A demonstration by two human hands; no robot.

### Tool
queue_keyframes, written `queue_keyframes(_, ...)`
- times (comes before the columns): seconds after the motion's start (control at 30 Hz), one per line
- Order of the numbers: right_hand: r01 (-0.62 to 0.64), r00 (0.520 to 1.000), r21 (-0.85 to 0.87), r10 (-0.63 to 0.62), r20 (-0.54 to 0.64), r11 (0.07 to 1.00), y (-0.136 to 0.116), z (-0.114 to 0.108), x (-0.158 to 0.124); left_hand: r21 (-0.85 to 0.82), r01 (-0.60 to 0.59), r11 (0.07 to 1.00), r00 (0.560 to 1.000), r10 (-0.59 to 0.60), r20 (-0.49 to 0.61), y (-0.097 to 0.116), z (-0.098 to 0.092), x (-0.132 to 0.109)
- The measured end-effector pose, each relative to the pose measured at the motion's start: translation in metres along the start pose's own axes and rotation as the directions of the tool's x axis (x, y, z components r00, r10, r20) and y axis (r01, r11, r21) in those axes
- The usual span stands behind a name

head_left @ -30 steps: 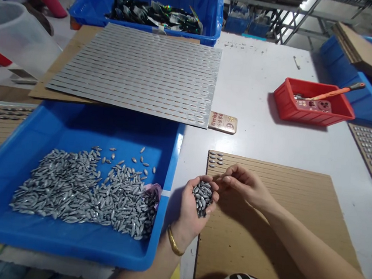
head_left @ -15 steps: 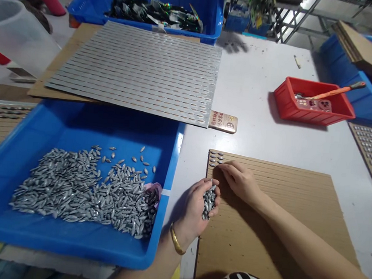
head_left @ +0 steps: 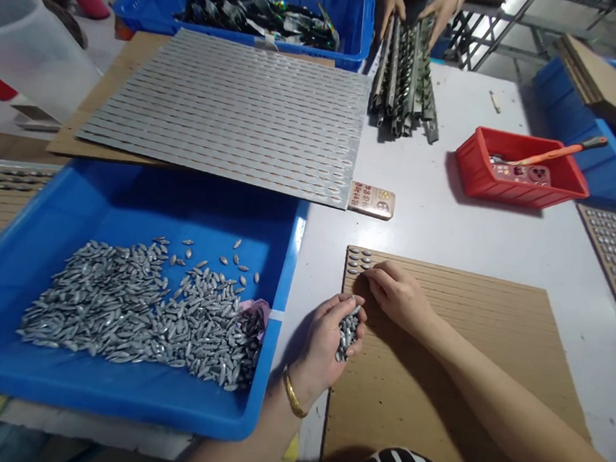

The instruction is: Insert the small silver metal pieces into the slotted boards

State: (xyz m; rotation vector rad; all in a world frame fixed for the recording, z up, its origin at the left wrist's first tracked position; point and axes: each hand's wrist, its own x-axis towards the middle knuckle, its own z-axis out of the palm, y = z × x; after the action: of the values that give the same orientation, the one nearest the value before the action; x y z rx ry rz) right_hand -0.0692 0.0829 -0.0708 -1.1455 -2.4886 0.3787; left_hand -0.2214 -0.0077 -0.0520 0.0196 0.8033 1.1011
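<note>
My left hand [head_left: 328, 331] is cupped shut around a heap of small grey spindle-shaped metal pieces [head_left: 348, 336]. It rests beside the left edge of a grooved cardboard sheet [head_left: 456, 332]. Over the sheet's upper left corner, my right hand [head_left: 397, 290] has its fingertips pinched together at the surface. What sits between those fingertips is hidden. Just beyond them, several of the same pieces [head_left: 354, 258] lie in two short columns across the grooves. To the left, a blue tray [head_left: 182, 411] contains a large pile of loose grey pieces [head_left: 110, 299].
A silver-grey grooved board [head_left: 226, 114] overhangs the tray's back. Across the table, a co-worker's hands [head_left: 442, 11] grip a bundle of metal strips [head_left: 406, 88]. A red bin [head_left: 519, 189] with an orange-handled tool [head_left: 558, 152] stands right. A phone-like case [head_left: 376, 201] pokes out beneath the board.
A co-worker's hands have come into view at the far side, and the bundle of metal strips is now lower, at the table. My own hands have hardly moved.
</note>
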Motion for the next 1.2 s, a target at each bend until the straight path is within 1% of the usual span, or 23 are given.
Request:
queue_keyframes(0.03, -0.016, 1.0, 0.044, 0.017, -0.011, 0.999, -0.004, -0.004, 0.0, 0.008, 0.0, 1.0, 1.0, 0.0, 0.001, 0.0, 0.0, 0.0)
queue_keyframes(0.1, -0.05, 0.999, 0.191, 0.051, 0.002, 0.98, -0.013, -0.014, 0.0, 0.02, 0.007, 1.0, 1.0, -0.007, -0.005, 0.001, 0.001, -0.001)
queue_keyframes(0.13, -0.065, 0.998, 0.28, 0.057, 0.038, 0.958, -0.018, -0.02, 0.001, 0.028, 0.007, 1.0, 1.0, -0.007, -0.012, 0.001, 0.002, -0.002)
queue_keyframes(0.2, -0.089, 0.986, 0.432, 0.019, 0.163, 0.897, -0.027, -0.032, 0.004, 0.052, 0.002, 0.999, 0.999, -0.001, -0.033, 0.0, 0.003, -0.002)
queue_keyframes(0.27, -0.107, 0.957, 0.497, -0.045, 0.286, 0.861, -0.033, -0.041, 0.008, 0.076, -0.003, 0.997, 0.998, 0.008, -0.06, -0.001, 0.004, -0.002)
queue_keyframes(0.33, -0.115, 0.935, 0.496, -0.075, 0.347, 0.861, -0.035, -0.045, 0.011, 0.078, 0.0, 0.997, 0.997, 0.006, -0.075, -0.002, 0.004, -0.001)
queue_keyframes(0.37, -0.115, 0.936, 0.487, -0.069, 0.344, 0.866, -0.035, -0.045, 0.012, 0.067, 0.005, 0.998, 0.997, 0.0, -0.074, -0.003, 0.003, 0.0)
queue_keyframes(0.43, -0.12, 0.954, 0.469, -0.029, 0.299, 0.875, -0.034, -0.043, 0.011, 0.047, 0.006, 0.999, 0.998, -0.002, -0.067, -0.003, 0.002, 0.001)
queue_keyframes(0.53, -0.141, 0.973, 0.496, 0.027, 0.23, 0.857, -0.034, -0.039, 0.005, 0.073, -0.019, 0.997, 0.997, 0.025, -0.074, -0.003, 0.002, 0.0)
queue_keyframes(0.67, -0.174, 0.966, 0.535, 0.038, 0.256, 0.827, -0.038, -0.042, -0.001, 0.12, -0.052, 0.991, 0.992, 0.065, -0.104, -0.002, 0.004, -0.003)
queue_keyframes(0.77, -0.21, 0.957, 0.519, 0.066, 0.281, 0.829, -0.041, -0.047, -0.002, 0.145, -0.077, 0.986, 0.988, 0.095, -0.119, -0.004, 0.006, -0.004)
queue_keyframes(0.83, -0.223, 0.959, 0.505, 0.094, 0.267, 0.834, -0.041, -0.045, -0.003, 0.151, -0.099, 0.984, 0.985, 0.118, -0.123, -0.006, 0.006, -0.005)
queue_keyframes(0.87, -0.215, 0.965, 0.494, 0.107, 0.239, 0.842, -0.039, -0.041, -0.003, 0.143, -0.11, 0.984, 0.984, 0.128, -0.126, -0.007, 0.005, -0.005)
queue_keyframes(0.93, -0.157, 0.986, 0.443, 0.116, 0.119, 0.883, -0.035, -0.03, -0.004, 0.115, -0.136, 0.984, 0.979, 0.151, -0.137, -0.008, 0.004, -0.004)
queue_keyframes(1.0, -0.063, 0.996, 0.332, 0.08, -0.037, 0.941, -0.03, -0.015, -0.005, 0.099, -0.167, 0.981, 0.972, 0.181, -0.153, -0.007, 0.003, -0.004)
queue_keyframes(1.03, -0.018, 0.995, 0.263, 0.044, -0.092, 0.965, -0.027, -0.007, -0.006, 0.103, -0.181, 0.978, 0.967, 0.196, -0.165, -0.007, 0.002, -0.004)
queue_keyframes(1.1, 0.044, 0.992, 0.13, -0.028, -0.126, 0.991, -0.022, 0.006, -0.006, 0.123, -0.196, 0.973, 0.958, 0.217, -0.186, -0.006, 0.002, -0.005)
queue_keyframes(1.2, 0.111, 0.988, -0.019, -0.112, -0.103, 0.994, -0.018, 0.018, -0.007, 0.134, -0.172, 0.976, 0.957, 0.198, -0.213, -0.004, 0.003, -0.005)
